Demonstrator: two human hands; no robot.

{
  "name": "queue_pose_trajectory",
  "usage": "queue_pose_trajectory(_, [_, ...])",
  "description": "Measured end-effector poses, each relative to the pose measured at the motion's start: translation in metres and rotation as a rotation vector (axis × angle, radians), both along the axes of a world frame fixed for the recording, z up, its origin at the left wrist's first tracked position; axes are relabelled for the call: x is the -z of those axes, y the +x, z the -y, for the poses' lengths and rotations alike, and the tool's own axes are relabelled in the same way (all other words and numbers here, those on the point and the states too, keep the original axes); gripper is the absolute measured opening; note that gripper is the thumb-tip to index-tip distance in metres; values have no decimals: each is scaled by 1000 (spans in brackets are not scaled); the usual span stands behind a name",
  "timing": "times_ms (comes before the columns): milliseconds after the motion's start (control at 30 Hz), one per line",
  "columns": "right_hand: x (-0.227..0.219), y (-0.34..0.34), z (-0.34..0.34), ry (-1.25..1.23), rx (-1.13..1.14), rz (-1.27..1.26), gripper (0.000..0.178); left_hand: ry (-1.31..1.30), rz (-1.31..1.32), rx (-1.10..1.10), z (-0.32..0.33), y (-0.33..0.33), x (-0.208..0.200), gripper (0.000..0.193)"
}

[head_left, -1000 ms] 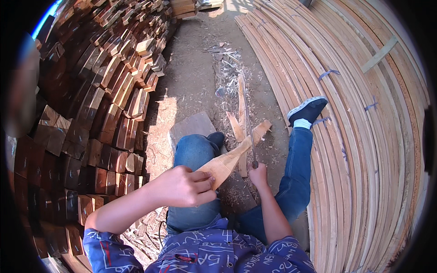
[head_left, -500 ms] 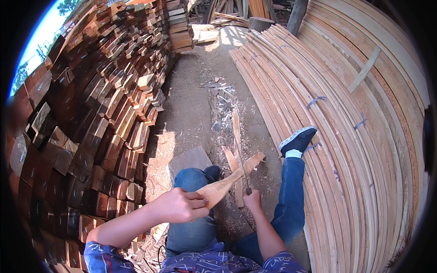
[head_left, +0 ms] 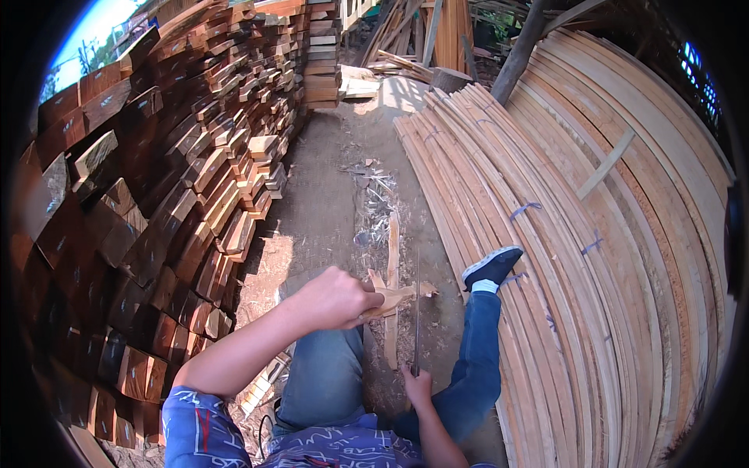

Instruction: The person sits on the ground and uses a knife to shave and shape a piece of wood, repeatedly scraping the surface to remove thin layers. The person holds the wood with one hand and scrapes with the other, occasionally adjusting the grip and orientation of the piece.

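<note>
A carved piece of wood (head_left: 396,296), pale and narrowed along part of its length, is gripped at its near end by my left hand (head_left: 341,299). That hand is closed, above my bent left knee. My right hand (head_left: 418,384) is wrapped round the dark handle of a long knife (head_left: 418,320). The thin blade points away from me, nearly straight ahead, and crosses the far end of the wood in view; I cannot tell whether they touch. A long pale wood strip (head_left: 392,335) lies on the ground below, with a shorter piece (head_left: 376,278) beside it.
Stacked sawn wood blocks (head_left: 234,187) rise along the left. Long bundled planks (head_left: 499,179), tied with blue strips, line the right, with my shoe (head_left: 491,267) against them. Shavings (head_left: 378,191) litter the dirt ground ahead. A stump (head_left: 450,79) and a post (head_left: 519,58) stand farther back.
My left hand has risen and moved forward, and the carved wood has turned with it. My right hand has drawn back toward me, the knife now pointing straighter ahead. The view has shifted slightly.
</note>
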State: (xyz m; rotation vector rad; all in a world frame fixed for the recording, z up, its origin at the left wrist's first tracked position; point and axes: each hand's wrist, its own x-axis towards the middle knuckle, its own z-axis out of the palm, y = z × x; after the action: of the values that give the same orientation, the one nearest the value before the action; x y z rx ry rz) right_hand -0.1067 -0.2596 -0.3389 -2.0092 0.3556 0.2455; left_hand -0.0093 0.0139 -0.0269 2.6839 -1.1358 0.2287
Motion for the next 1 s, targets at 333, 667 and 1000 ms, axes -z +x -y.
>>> queue_pose_trajectory(333, [-93, -38, 24, 212, 135, -104, 31, -197, -137, -143, -24, 93, -28, 22])
queue_pose_trajectory(667, [-82, -65, 55, 468, 315, -308, 25, -72, -351, -285, 14, 150, -90, 36])
queue_pose_trajectory(1000, [-63, -52, 72, 599, 353, -432, 32, 131, -97, -343, 36, 181, -76, 51])
